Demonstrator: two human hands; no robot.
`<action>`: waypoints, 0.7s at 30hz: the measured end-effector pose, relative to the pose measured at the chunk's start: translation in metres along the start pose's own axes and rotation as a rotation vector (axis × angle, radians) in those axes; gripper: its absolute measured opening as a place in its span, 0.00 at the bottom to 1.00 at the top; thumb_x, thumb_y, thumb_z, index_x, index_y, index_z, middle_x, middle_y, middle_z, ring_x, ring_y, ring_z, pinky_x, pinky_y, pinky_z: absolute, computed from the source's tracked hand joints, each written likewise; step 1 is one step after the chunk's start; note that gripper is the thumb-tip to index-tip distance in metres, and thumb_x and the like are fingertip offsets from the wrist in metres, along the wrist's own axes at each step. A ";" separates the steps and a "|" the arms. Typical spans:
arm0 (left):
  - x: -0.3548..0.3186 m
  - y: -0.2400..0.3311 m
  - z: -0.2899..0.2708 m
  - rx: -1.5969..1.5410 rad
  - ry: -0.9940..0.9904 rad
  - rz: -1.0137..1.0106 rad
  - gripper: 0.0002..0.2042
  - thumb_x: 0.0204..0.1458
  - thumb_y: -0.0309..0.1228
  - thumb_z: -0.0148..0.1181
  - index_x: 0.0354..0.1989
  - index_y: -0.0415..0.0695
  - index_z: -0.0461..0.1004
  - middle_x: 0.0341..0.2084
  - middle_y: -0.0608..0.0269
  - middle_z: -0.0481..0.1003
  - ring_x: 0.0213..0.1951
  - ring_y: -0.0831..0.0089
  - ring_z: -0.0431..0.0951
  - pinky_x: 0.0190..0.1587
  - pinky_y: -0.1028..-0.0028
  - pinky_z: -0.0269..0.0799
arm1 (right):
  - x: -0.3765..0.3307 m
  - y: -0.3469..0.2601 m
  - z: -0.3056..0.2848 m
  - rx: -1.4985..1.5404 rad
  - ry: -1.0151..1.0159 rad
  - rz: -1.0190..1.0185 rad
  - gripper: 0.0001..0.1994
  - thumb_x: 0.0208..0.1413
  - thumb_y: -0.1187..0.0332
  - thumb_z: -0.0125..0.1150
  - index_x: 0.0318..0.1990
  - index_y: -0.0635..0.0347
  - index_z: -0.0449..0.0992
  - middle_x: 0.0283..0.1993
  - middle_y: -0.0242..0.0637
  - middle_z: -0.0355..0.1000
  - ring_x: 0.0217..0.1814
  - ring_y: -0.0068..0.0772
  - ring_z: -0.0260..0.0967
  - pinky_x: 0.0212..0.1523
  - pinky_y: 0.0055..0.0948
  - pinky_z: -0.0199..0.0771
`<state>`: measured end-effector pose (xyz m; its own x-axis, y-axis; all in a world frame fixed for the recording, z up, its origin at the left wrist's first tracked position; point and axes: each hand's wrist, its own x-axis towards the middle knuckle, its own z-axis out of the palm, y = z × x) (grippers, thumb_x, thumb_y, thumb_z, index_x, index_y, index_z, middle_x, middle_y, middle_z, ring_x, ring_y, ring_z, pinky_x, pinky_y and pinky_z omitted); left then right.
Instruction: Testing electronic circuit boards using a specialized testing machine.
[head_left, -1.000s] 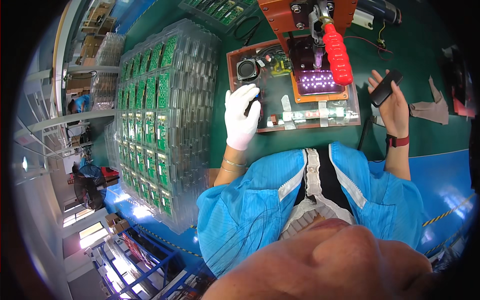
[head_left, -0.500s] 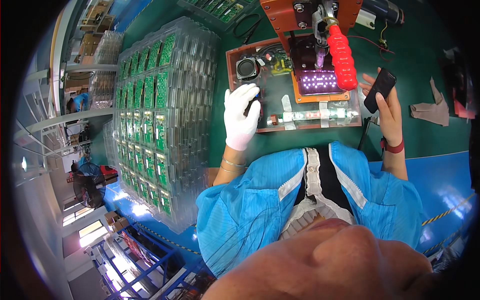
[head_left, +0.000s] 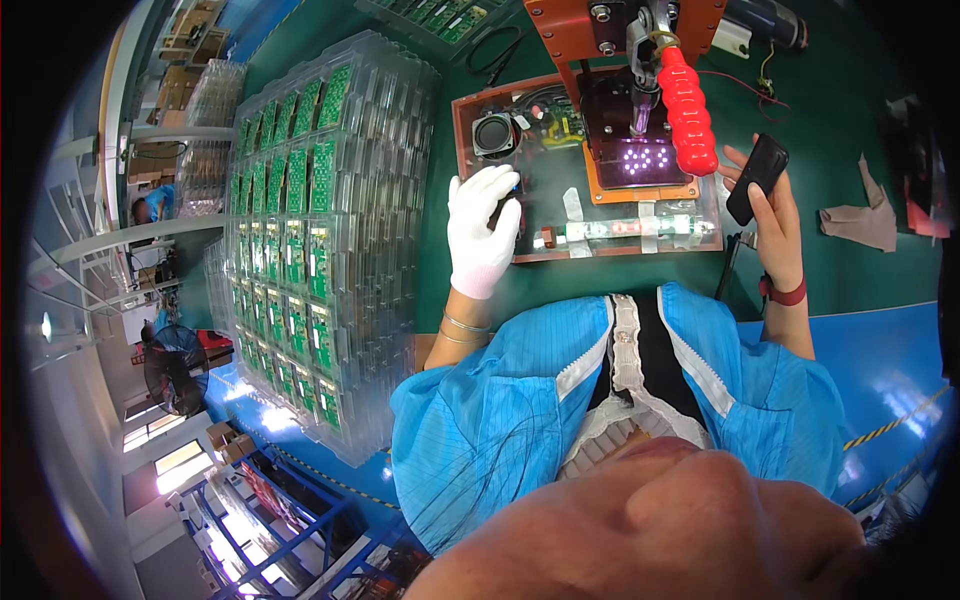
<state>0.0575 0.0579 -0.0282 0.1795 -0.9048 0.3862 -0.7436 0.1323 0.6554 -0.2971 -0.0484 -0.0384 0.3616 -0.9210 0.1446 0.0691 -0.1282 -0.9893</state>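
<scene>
The display's (head_left: 632,163) lit dots now form a narrower pattern; the right hand (head_left: 778,213) still grips the black handset (head_left: 757,179). The gloved left hand (head_left: 482,230), thumb spread from fingers, remains at the box (head_left: 462,130).

orange press (head_left: 565,28), top out of view
</scene>
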 end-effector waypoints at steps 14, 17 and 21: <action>-0.002 -0.002 0.001 -0.036 0.045 -0.003 0.14 0.49 0.23 0.60 0.46 0.45 0.81 0.49 0.64 0.80 0.56 0.67 0.75 0.71 0.55 0.50 | -0.011 -0.003 -0.011 0.040 -0.002 0.127 0.22 0.69 0.66 0.43 0.67 0.68 0.61 0.49 0.46 0.76 0.40 0.28 0.73 0.45 0.24 0.73; -0.002 -0.002 0.001 -0.022 0.049 -0.003 0.14 0.49 0.23 0.60 0.45 0.45 0.81 0.49 0.64 0.80 0.56 0.67 0.75 0.71 0.56 0.51 | -0.014 -0.007 -0.007 0.007 0.024 0.115 0.21 0.69 0.65 0.43 0.64 0.68 0.65 0.43 0.42 0.76 0.33 0.23 0.68 0.39 0.21 0.70; -0.001 -0.001 0.001 -0.007 0.045 0.006 0.16 0.48 0.20 0.58 0.46 0.44 0.81 0.49 0.63 0.80 0.55 0.67 0.76 0.71 0.57 0.52 | -0.013 -0.007 -0.004 0.006 0.072 0.108 0.21 0.70 0.65 0.43 0.64 0.68 0.65 0.43 0.42 0.76 0.32 0.21 0.67 0.38 0.20 0.69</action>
<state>0.0573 0.0583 -0.0298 0.2041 -0.8850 0.4185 -0.7399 0.1405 0.6579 -0.3056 -0.0373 -0.0330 0.2992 -0.9535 0.0358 0.0390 -0.0252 -0.9989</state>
